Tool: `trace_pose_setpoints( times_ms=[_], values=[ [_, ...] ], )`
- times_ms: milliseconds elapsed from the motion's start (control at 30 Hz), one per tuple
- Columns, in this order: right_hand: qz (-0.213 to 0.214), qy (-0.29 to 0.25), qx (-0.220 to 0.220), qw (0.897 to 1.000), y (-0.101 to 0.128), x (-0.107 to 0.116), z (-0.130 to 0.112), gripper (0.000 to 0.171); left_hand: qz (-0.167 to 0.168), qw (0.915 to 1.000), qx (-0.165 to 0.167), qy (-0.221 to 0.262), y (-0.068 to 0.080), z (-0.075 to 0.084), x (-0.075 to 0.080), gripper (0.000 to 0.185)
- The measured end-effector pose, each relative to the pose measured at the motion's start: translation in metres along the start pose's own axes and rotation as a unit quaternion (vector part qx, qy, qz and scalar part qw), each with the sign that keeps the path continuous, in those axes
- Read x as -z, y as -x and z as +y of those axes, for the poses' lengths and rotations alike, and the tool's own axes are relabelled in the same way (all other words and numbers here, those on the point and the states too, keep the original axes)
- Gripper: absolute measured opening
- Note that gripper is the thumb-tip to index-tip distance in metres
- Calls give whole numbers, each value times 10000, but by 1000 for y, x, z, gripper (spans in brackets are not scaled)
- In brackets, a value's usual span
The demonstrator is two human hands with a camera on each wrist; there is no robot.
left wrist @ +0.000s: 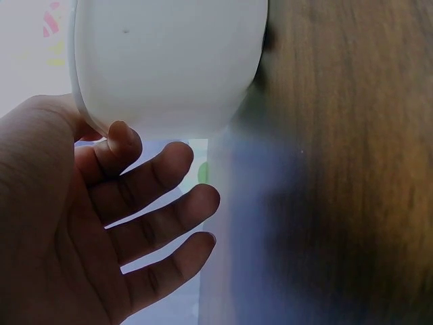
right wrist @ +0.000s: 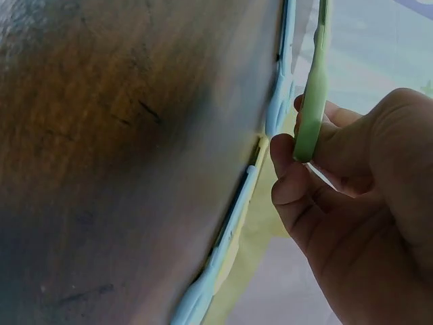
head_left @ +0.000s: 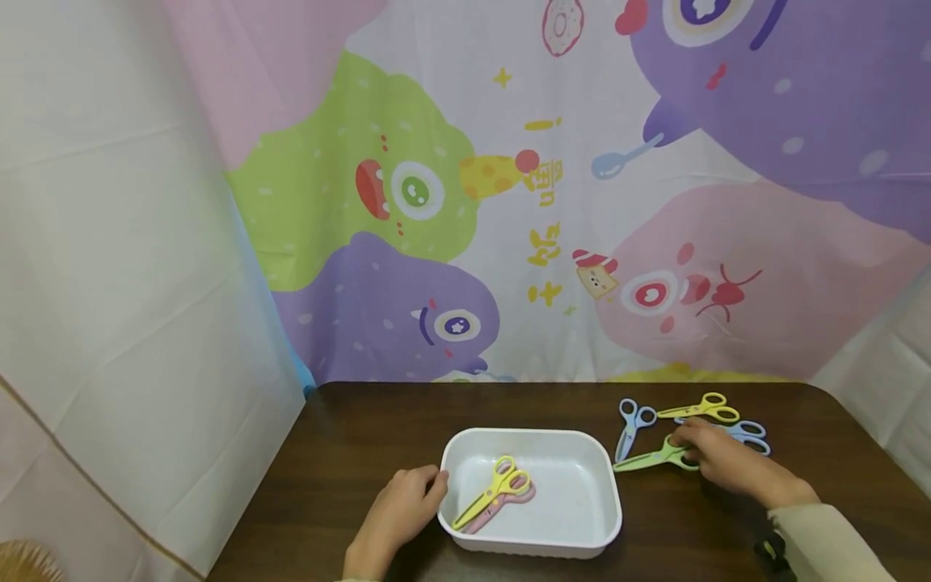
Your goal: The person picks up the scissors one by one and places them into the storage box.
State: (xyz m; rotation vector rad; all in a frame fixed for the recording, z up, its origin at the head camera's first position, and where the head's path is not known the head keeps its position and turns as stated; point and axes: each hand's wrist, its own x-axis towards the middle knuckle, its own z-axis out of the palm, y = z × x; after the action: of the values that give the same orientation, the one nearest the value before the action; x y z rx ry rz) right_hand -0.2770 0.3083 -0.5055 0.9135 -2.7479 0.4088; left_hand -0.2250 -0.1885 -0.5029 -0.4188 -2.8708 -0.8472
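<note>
Likely lifting: right hand (head_left: 720, 461) pinches green scissors (head_left: 663, 456) right of tray (head_left: 538, 550); left hand (head_left: 403, 505) touches tray, 4 fingers spread; next needs steady grip.

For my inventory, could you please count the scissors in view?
6: yellow scissors atop pink scissors in the tray; green scissors in the right hand; on the table, left blue scissors, far yellow scissors and, partly hidden, right blue scissors.

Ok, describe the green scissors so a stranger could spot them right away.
On the dark brown table, look just right of the white tray. There the right hand holds the scissors by the handles, blades toward the tray. They're the only green pair; the neighbours are blue and yellow.
</note>
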Motion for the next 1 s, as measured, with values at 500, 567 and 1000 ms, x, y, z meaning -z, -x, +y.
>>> trace_pose_setpoints(
  times_ms=[500,567,1000],
  values=[
    [-11,-68,-204,9998,-6,14,-4,18,93,9999,-65,22,1,2,1,38],
    [2,-94,-192,9998,-7,16,-5,18,104,9999,-51,27,1,2,2,38],
    [358,3,206,9991,-13,26,-6,16,99,9999,-50,-12,1,1,0,37]
  ],
)
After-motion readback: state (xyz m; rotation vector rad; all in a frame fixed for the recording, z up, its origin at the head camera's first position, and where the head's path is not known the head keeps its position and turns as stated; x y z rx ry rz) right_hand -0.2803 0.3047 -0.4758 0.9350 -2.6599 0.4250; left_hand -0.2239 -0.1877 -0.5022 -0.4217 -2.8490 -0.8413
